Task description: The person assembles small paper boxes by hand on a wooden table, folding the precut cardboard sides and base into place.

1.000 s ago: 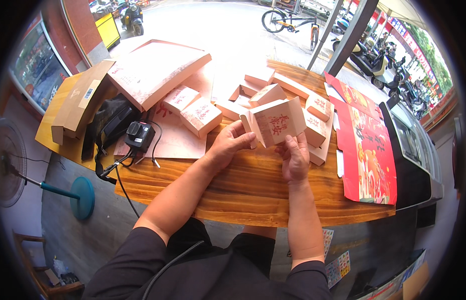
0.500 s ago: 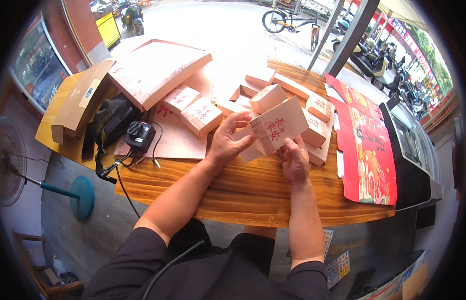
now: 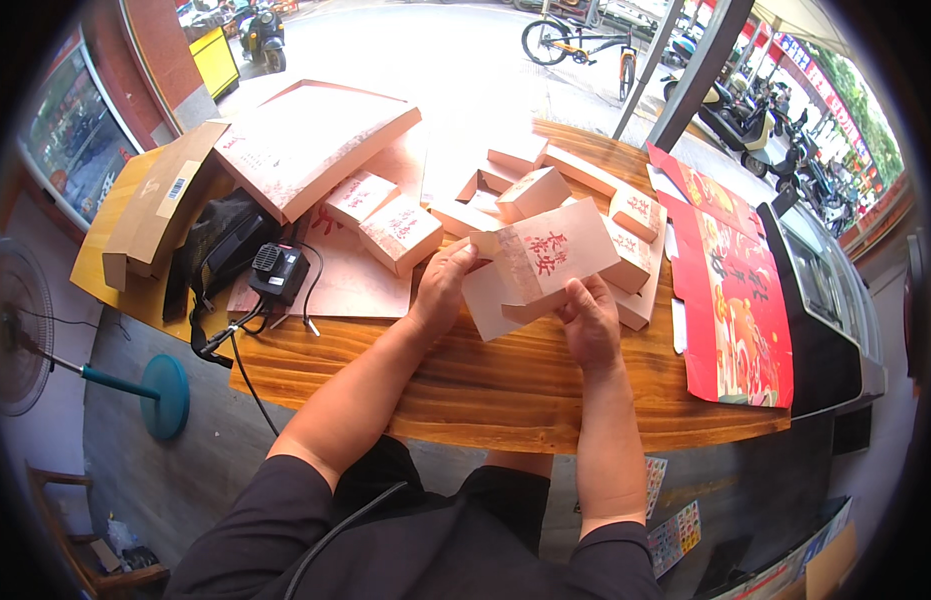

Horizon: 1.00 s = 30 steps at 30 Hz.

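Cardboard box in plain brown sits at the far left of the wooden table, then comes a black adapter with its cable dangling off the near edge. Right behind that there's a big pale pink box, and two small pink boxes lie side by side next to it. Left forearm slants up and to the right from the lower edge, and the left hand is pinching the left side of a half-folded pink carton, thumb on top, most of the other fingers hidden. That carton's basically up between both hands, tilted, red print facing up, with a loose panel sticking out toward the lower left. Right forearm stands almost straight up, and the right hand grips the carton's near right edge, thumb over it and fingers curled in below. Just behind is a pink tray with more small boxes, and a red printed sheet lies on the right.
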{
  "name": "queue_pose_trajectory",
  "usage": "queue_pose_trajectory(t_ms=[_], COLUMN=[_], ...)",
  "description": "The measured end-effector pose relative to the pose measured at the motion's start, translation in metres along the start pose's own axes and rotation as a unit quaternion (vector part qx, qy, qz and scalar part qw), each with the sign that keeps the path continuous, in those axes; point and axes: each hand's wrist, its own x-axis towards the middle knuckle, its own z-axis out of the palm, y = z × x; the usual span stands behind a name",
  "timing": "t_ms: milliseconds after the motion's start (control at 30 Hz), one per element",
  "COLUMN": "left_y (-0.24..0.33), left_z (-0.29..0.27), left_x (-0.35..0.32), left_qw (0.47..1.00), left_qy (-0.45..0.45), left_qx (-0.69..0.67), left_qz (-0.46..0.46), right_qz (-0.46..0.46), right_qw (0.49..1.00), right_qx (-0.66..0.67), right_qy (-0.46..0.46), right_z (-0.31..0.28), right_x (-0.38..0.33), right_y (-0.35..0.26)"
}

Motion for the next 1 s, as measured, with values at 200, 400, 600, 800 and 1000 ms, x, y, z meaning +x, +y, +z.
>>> queue_pose_trajectory(t_ms=[200,400,600,800,1000], left_y=[-0.003,0.012,0.0,-0.007,0.004], left_z=[-0.001,0.015,0.009,0.011,0.017], left_x=[0.001,-0.003,0.002,0.003,-0.003], left_qw=[1.0,0.995,0.994,0.987,0.911], left_qy=[-0.005,-0.041,-0.001,0.043,0.105], left_qx=[-0.022,0.084,0.107,0.132,0.356], left_qz=[-0.019,-0.025,0.007,0.085,0.182], right_qz=[-0.097,-0.152,-0.146,-0.191,-0.203], right_qw=[0.991,0.969,0.971,0.957,0.944], right_qx=[-0.091,-0.186,-0.18,-0.205,-0.226], right_qy=[0.034,0.065,0.056,0.078,0.127], right_z=[0.003,0.013,0.0,0.012,0.007], right_x=[0.006,0.006,0.005,0.006,0.007], right_y=[0.004,0.005,0.013,0.011,0.013])
